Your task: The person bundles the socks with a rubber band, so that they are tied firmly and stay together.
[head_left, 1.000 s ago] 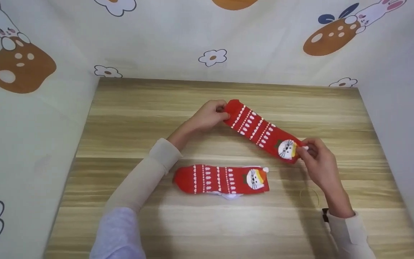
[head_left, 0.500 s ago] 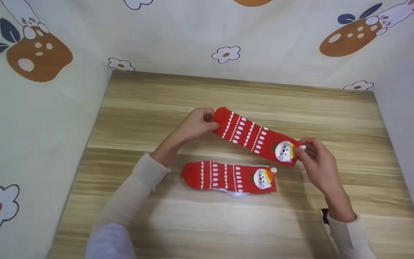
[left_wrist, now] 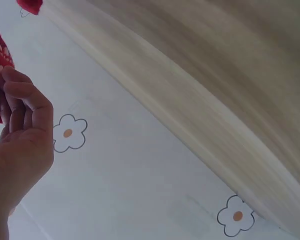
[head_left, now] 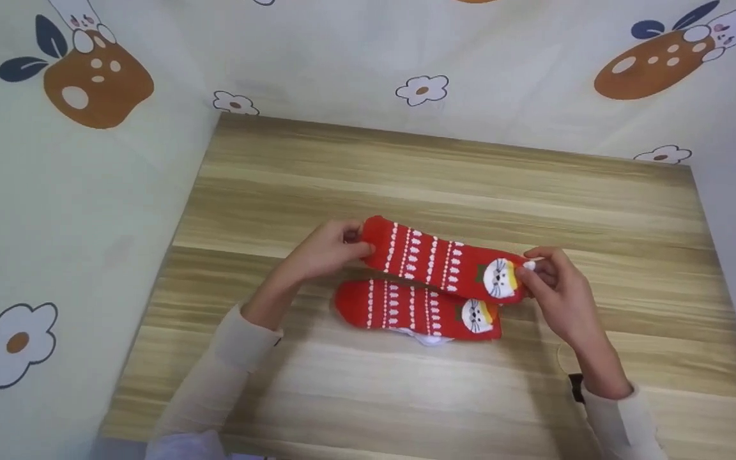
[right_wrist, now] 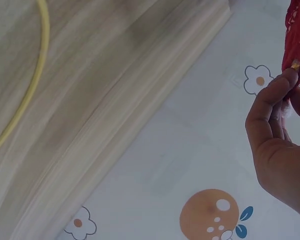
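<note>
Both hands hold one red sock [head_left: 419, 259] with white patterned rows and a white cat face, stretched out flat above the table. Its plain red toe end is pinched by my left hand [head_left: 329, 248]. At the cuff end, beside the cat face and a small white pompom, my right hand [head_left: 559, 284] grips the fabric. A matching red sock [head_left: 381, 306] lies just below on the table, its upper edge partly covered by the held one. White material [head_left: 429, 338] shows under the lying sock's lower edge. In the right wrist view, fingers [right_wrist: 270, 107] pinch the held sock's end.
A thin yellow ring [right_wrist: 42, 55] lies on the wood-grain table [head_left: 438, 396] near the right forearm. Pale fabric walls [head_left: 317, 57] printed with flowers, fruit and rabbits enclose the table's back and sides.
The held sock has come down and nearer, its toe end lowered by my left hand, so that it now overlaps the lying sock. The head view has shifted slightly.
</note>
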Available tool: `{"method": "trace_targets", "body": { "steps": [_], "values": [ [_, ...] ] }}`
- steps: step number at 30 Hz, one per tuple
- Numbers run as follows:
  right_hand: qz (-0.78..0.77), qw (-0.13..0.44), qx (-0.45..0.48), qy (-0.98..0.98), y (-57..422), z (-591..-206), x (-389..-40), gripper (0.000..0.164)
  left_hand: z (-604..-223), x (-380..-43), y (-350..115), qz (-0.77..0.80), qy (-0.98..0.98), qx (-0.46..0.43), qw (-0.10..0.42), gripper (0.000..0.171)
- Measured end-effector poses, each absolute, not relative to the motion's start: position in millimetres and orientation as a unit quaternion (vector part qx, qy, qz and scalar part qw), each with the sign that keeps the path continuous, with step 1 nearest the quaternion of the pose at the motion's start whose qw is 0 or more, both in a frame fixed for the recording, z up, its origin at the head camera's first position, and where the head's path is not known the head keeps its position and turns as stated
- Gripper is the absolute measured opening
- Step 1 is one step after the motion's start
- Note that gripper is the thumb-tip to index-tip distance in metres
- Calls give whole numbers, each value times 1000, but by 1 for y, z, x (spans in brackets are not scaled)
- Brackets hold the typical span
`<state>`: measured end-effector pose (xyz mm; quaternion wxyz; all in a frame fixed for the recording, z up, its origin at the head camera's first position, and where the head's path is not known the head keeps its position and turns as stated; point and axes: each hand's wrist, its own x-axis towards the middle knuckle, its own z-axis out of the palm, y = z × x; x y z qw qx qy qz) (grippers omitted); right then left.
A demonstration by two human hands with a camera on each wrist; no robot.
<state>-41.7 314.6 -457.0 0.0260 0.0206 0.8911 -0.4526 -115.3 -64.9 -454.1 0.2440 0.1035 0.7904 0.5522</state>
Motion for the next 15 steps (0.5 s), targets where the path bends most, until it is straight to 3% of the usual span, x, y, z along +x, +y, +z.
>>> {"method": "trace_targets", "body": {
  "steps": [15],
  "values": [
    [-407, 97, 16, 908, 308, -471, -26, 28, -470, -61, -91, 540, 789, 104, 275, 13]
  ]
}}
